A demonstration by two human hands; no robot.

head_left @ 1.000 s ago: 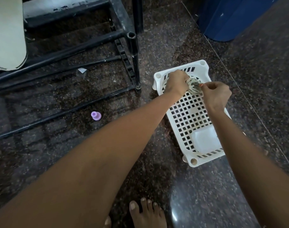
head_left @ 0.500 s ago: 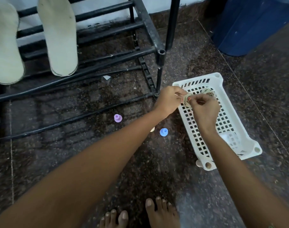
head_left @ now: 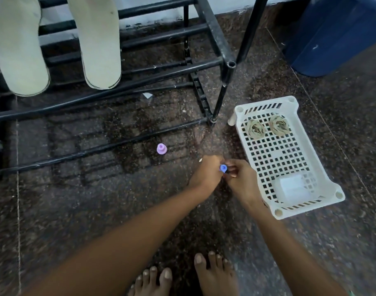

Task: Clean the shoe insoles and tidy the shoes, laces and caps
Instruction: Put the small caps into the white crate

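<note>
Your left hand and right hand meet fingertip to fingertip, both pinching the blue cap just off the floor, near the left wall of the white basket. It looks like hard, smooth plastic, tiny and light, so it is likely to slip; hold it by its flanged rim. The purple cap lies on the polished stone, shaped the same. Two coiled laces sit at the basket's far end, soft and apt to unwind, so lift them whole.
</note>
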